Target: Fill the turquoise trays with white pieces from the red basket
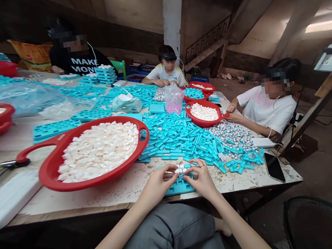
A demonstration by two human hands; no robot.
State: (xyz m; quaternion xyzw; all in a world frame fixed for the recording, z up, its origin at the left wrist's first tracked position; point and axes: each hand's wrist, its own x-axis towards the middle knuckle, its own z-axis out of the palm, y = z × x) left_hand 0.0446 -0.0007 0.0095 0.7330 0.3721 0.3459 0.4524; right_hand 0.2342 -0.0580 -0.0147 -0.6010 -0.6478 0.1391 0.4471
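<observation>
Left of the left hand point(163, 179), at lower centre-left, a low passage runs along the bare near strip of tabletop point(96, 199), with the large red basket point(52, 177) walling it above. Heaped turquoise pieces point(168, 136) obstruct mid-frame. Rightward, the near edge offers room until the phone point(274, 166), lower right.

On table point(102, 199), near edge: board point(179, 186). Basket point(50, 174) of pieces point(101, 148) to its left; heap of strips point(172, 136) behind; second basket point(196, 121) at heap's back right; phone point(274, 166) right.
</observation>
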